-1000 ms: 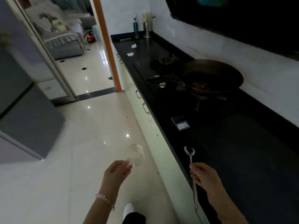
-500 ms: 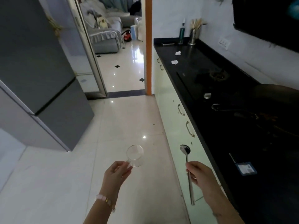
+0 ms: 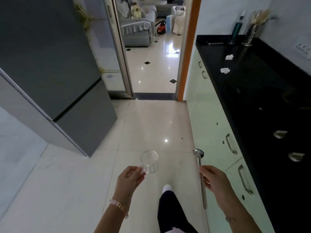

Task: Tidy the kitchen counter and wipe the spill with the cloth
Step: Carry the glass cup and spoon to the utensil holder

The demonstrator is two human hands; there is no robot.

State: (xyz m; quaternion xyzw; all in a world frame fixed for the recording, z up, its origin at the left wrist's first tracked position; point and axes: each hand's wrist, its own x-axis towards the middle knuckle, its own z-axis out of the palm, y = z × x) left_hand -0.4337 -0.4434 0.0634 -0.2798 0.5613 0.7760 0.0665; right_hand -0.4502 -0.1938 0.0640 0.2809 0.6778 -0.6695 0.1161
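Note:
My left hand (image 3: 129,178) holds a small clear glass cup (image 3: 149,161) by its handle, out over the floor. My right hand (image 3: 214,181) grips a long metal spoon (image 3: 201,175) by the middle of its handle, bowl end pointing away from me. Both hands hang over the tiled floor, left of the black kitchen counter (image 3: 262,91). Two crumpled white paper scraps (image 3: 225,70) (image 3: 229,57) lie on the far part of the counter. No cloth or spill is visible.
A grey fridge (image 3: 50,68) stands at left. Pale green cabinet doors with metal handles (image 3: 230,146) run below the counter. A bottle (image 3: 236,30) and a utensil holder (image 3: 252,33) stand at the counter's far end. An open doorway (image 3: 151,64) leads to a living room.
The view has swung left, away from the wok and stove and toward the doorway. Both hands have moved off the counter edge over the floor, still holding the cup and spoon.

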